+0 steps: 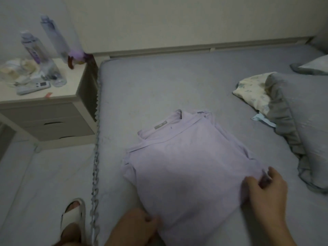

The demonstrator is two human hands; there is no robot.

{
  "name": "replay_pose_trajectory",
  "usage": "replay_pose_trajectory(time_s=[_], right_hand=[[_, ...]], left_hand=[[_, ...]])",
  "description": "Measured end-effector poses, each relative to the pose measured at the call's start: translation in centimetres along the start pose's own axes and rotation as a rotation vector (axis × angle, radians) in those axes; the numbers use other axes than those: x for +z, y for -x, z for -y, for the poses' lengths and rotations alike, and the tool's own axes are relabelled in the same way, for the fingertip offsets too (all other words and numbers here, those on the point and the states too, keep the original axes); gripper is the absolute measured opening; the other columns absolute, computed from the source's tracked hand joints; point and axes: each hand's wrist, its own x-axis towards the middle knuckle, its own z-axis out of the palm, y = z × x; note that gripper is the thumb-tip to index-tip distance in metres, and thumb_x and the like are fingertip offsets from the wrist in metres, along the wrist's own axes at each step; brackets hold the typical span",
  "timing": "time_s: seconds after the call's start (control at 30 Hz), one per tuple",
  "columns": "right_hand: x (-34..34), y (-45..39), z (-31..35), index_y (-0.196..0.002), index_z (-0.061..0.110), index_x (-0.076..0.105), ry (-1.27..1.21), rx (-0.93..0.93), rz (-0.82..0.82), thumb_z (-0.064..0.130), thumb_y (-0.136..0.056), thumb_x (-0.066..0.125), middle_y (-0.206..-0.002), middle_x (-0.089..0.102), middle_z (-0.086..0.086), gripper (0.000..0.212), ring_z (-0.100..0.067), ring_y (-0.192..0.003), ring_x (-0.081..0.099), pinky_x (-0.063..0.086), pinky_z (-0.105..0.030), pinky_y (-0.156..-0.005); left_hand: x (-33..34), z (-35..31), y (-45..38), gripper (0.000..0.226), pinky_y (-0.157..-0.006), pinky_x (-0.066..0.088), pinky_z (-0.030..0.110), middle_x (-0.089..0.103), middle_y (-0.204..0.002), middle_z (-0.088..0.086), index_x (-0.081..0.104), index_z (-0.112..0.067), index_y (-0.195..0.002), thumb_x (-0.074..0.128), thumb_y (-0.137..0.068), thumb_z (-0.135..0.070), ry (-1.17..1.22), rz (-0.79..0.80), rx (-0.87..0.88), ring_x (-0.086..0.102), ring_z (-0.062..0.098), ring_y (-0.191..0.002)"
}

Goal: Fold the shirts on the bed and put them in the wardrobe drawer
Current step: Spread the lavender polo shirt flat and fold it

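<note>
A pale lilac shirt (186, 166) lies flat on the grey bed (159, 89), collar pointing away from me, its sleeves folded in along the sides. My left hand (140, 224) pinches the shirt's near left hem corner with curled fingers. My right hand (264, 189) grips the near right hem corner, thumb on top of the cloth and fingers curled round its edge. The wardrobe drawer is not in view.
A grey ruffled pillow (300, 125) and a floral cushion (252, 91) lie at the right of the bed. A bedside cabinet (48, 110) at the left holds bottles (32, 48) and a remote (33, 87). My foot in a white slipper (72, 219) stands on the floor.
</note>
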Motion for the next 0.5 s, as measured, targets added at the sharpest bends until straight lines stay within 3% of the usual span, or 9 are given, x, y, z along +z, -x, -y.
replay_pose_trajectory(time_s=[0.03, 0.1, 0.17, 0.23, 0.3, 0.37, 0.5], right_hand=[[0.4, 1.4, 0.6, -0.138, -0.002, 0.047, 0.109, -0.165, -0.017, 0.016, -0.080, 0.071, -0.140, 0.049, -0.028, 0.065, -0.043, -0.128, 0.048, 0.036, -0.052, -0.106], [2.6, 5.0, 2.3, -0.138, -0.005, 0.049, 0.250, -0.522, 0.067, 0.018, -0.076, 0.066, -0.145, 0.044, -0.029, 0.068, -0.048, -0.135, 0.041, 0.034, -0.058, -0.106], [5.9, 8.2, 4.4, -0.136, -0.004, 0.052, 0.284, -0.796, 0.222, 0.018, -0.076, 0.061, -0.145, 0.047, -0.025, 0.065, -0.046, -0.134, 0.043, 0.036, -0.064, -0.102], [8.9, 9.3, 5.8, -0.137, 0.001, 0.054, 0.385, -0.992, 0.360, 0.024, -0.084, 0.050, -0.147, 0.048, -0.016, 0.058, -0.038, -0.134, 0.047, 0.037, -0.061, -0.104], [10.9, 7.4, 6.3, -0.150, 0.009, 0.038, 0.574, -1.060, 0.505, 0.038, -0.092, 0.036, -0.159, 0.028, -0.009, 0.065, -0.031, -0.146, 0.029, 0.021, -0.055, -0.117], [12.1, 3.7, 6.1, -0.158, 0.017, 0.015, 0.700, -1.073, 0.569, 0.055, -0.094, 0.024, -0.165, 0.002, -0.004, 0.074, -0.027, -0.152, 0.004, -0.001, -0.048, -0.122], [12.4, -5.6, 5.7, -0.157, 0.026, -0.008, 0.777, -0.890, 0.497, 0.070, -0.090, 0.005, -0.164, -0.015, 0.001, 0.081, -0.019, -0.152, -0.012, -0.010, -0.041, -0.121]], left_hand=[[-0.2, -0.9, -0.2, 0.043, -0.067, 0.053, 0.031, 0.059, -0.052, -0.002, 0.064, -0.018, -0.067, 0.058, -0.084, -0.057, -0.044, -0.129, 0.059, 0.057, 0.003, -0.051], [-0.8, -3.1, -1.5, 0.037, -0.061, 0.048, 0.034, 0.059, -0.061, -0.003, 0.057, -0.018, -0.071, 0.048, -0.089, -0.049, 0.001, -0.424, 0.290, 0.056, 0.009, -0.059], [-0.9, -5.3, -3.5, 0.027, -0.076, 0.053, 0.033, 0.070, -0.094, -0.004, 0.069, -0.028, -0.091, 0.045, -0.088, -0.038, -0.099, -0.601, 0.540, 0.066, 0.017, -0.089], [-0.9, -5.2, -6.5, 0.047, -0.102, 0.046, 0.048, 0.058, -0.137, 0.016, 0.065, -0.018, -0.127, 0.039, -0.092, -0.035, -0.355, -0.587, 0.600, 0.054, 0.033, -0.127], [-1.5, -2.8, -9.0, 0.061, -0.114, 0.029, 0.051, 0.035, -0.155, 0.014, 0.044, -0.019, -0.146, 0.028, -0.095, -0.046, -0.508, -0.501, 0.464, 0.033, 0.034, -0.143], [-1.3, 0.2, -10.9, 0.068, -0.114, 0.030, 0.050, 0.035, -0.155, 0.013, 0.038, -0.021, -0.150, 0.028, -0.093, -0.056, -0.527, -0.450, 0.410, 0.037, 0.033, -0.141], [-0.4, 1.8, -12.5, 0.068, -0.115, 0.024, 0.047, 0.034, -0.157, 0.009, 0.029, -0.026, -0.153, 0.025, -0.095, -0.061, -0.539, -0.421, 0.403, 0.036, 0.032, -0.141]])
